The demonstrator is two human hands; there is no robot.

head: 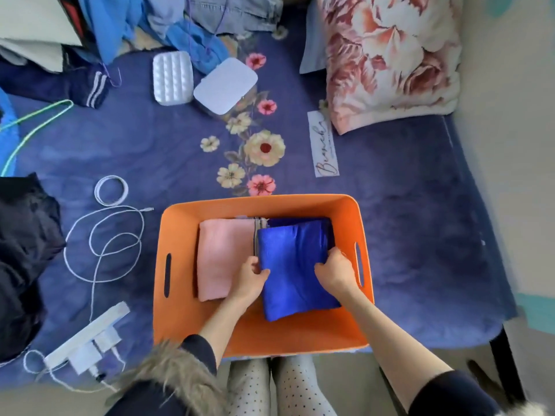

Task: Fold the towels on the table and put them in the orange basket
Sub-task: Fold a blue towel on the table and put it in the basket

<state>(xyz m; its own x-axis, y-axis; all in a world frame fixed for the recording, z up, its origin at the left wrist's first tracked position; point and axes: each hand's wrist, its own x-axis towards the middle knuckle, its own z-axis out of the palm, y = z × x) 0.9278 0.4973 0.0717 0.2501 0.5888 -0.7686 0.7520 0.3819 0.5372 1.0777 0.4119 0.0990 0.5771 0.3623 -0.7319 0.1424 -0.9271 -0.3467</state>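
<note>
- Head view: the folded blue towel [295, 271] lies inside the orange basket [261, 337], on the basket's right side.
- The left hand [249, 279] pinches the blue towel's left edge, thumb on top and fingers curled under.
- The right hand [335, 273] grips the towel's right edge, fingers curled tight into the cloth.
- The blue towel looks soft, light and a bit shiny. I think it could be slippery and may come unfolded if pulled by one corner.
- Best to hold it by both side edges, as now, and press it flat.
- A pink towel [223, 259] lies folded in the basket's left side, just beside the blue one. It looks fuzzy and thick.
- Something thin and grey shows between the two towels; I cannot tell what it is.
- More dark blue cloth peeks out under the blue towel at the basket's far end.
- The basket is a smooth box with rounded corners and slot handles in its sides. It looks stiff.
- The basket sits on a purple blanket [405, 220] with flowers on it.
- Left of the basket are a looped white cable [102, 235] and a white power strip [87, 334].
- Beyond the basket are two white boxes [225, 85], a flowery pillow [390, 58] and a heap of clothes [180, 22].
</note>
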